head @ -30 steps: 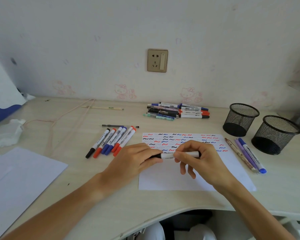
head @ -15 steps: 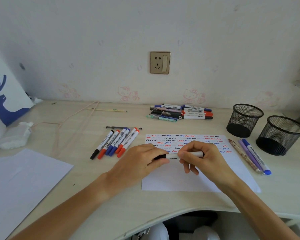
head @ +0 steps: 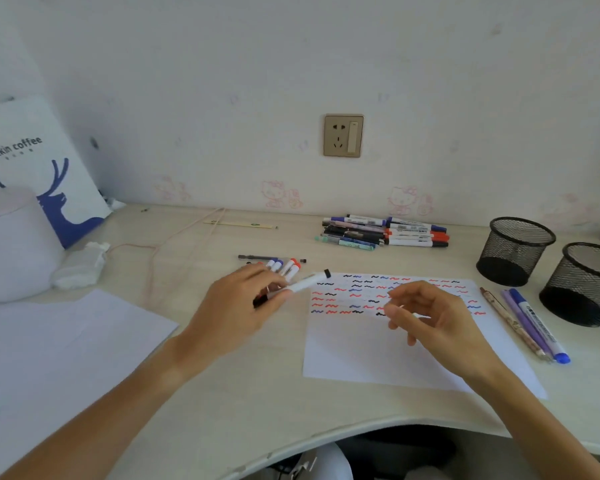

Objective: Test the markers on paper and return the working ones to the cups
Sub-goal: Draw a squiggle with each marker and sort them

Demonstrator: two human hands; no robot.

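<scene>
Left hand [head: 234, 311]: fingers curled round a black-capped white marker [head: 303, 283], which projects toward 2 o'clock from the grip. Right hand [head: 426, 315]: loosely curled, holding nothing visible, raised over the test paper [head: 378, 355] — the marker lies at its 10 o'clock, apart from it. Sorted markers [head: 286, 265] sit just beyond the left hand. Two mesh cups [head: 515, 251] stand on the surface [head: 257, 393] at 2 o'clock from the right hand — well apart.

A white sheet of scribbled test paper [head: 388, 344] lies on the pale wooden desk [head: 257, 393]. Two black mesh cups [head: 515, 251] stand to its right. A heap of capped markers [head: 385, 232] lies behind it, near the wall.
</scene>
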